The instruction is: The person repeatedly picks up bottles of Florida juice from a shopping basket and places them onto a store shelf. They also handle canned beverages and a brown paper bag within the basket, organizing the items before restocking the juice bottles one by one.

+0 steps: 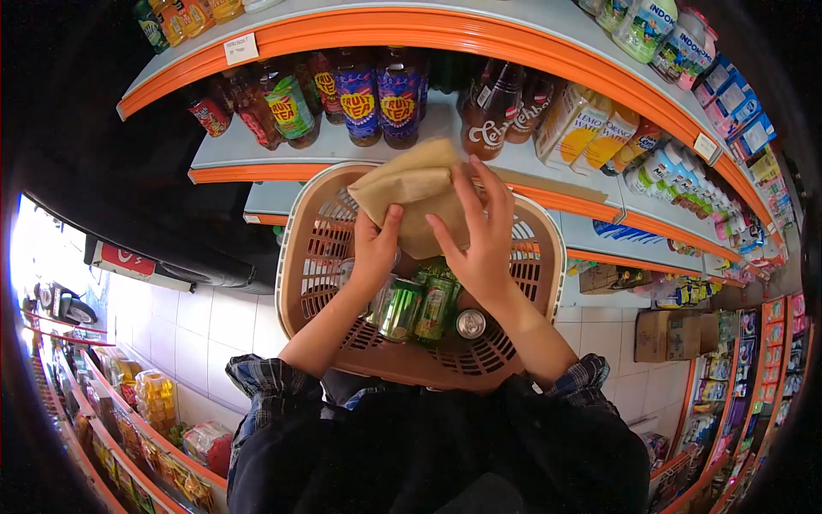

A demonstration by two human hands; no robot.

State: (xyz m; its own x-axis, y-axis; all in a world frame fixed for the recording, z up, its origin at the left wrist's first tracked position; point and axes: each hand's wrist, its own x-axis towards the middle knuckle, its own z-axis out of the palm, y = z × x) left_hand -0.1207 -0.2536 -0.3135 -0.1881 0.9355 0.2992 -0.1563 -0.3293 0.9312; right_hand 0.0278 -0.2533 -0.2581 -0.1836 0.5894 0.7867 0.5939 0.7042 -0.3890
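A folded tan cloth (411,193) is held over a brown plastic shopping basket (549,257). My left hand (372,254) grips its lower left part, thumb on top. My right hand (485,247) is at the cloth's right side with fingers spread; its thumb and index finger lie over or against the fabric. Inside the basket are several drink cans, among them a green can (399,311), a second green can (435,310) and a can with its silver lid facing up (471,324). My forearms and the cloth hide part of the contents.
Ahead, an orange-edged shelf (424,164) holds fruit tea bottles (359,103), brown tea bottles (491,115) and juice cartons (568,128). Another shelf edge (411,29) juts out above. Cardboard boxes (671,335) stand at right; packed racks (154,443) are at lower left.
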